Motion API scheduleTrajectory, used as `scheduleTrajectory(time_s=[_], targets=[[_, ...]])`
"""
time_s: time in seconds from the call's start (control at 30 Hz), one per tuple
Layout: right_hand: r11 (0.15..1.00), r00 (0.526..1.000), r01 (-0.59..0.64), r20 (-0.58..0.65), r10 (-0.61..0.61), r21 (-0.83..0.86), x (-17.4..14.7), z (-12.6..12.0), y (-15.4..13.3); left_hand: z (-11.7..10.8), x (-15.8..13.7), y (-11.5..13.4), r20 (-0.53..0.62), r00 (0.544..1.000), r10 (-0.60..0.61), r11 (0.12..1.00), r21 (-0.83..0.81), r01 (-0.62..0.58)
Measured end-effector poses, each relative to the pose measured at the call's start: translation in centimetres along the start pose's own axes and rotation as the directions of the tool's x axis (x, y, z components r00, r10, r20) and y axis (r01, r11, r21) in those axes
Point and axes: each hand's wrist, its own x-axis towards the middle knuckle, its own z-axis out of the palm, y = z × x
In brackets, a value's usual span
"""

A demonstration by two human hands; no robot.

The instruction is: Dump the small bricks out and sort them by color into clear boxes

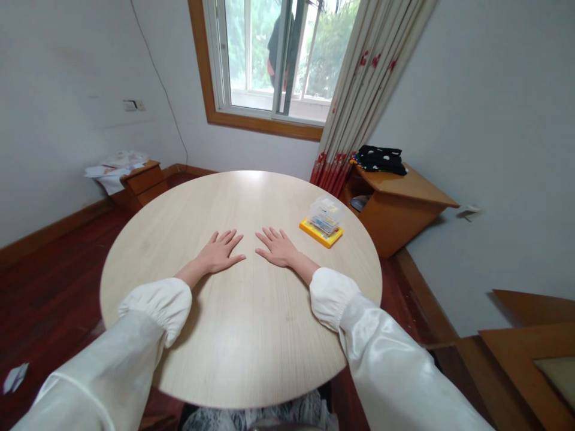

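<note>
Splayed hands (218,254) (279,248) on round, wood-grained tabletop (251,323)

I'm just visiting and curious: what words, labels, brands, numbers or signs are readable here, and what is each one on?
None can be read.
Yellow box: any print is too small and blurred to read.
Clear case on top of it: no readable label.
White packet on the floor: too blurred to read.
Table: no writing visible.

Case (327,211) on box (320,234), box on table (251,335), right of right hand (277,247), window (251,54) behind
</note>
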Motion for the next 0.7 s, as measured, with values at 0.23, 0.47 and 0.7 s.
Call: scheduleTrajectory(time_s=[0.23, 0.47, 0.7], targets=[[1.000, 1.000, -0.015, 0.011, 0.015, -0.011, -0.02, -0.05, -0.05, -0.21, -0.03, 0.17, 0.011, 1.000, -0.016, 1.000, 0.010, 0.016], [1.000, 1.000, -0.006, -0.008, 0.006, 0.001, -0.03, -0.10, -0.24, 0.21, 0.00, -0.30, -0.012, 1.000, 0.003, 1.000, -0.019, -0.004], [1.000, 0.999, -0.006, -0.046, 0.007, 0.016, -0.05, 0.05, -0.25, 0.02, -0.27, -0.30, -0.147, 0.989, 0.011, 0.984, -0.173, -0.037]])
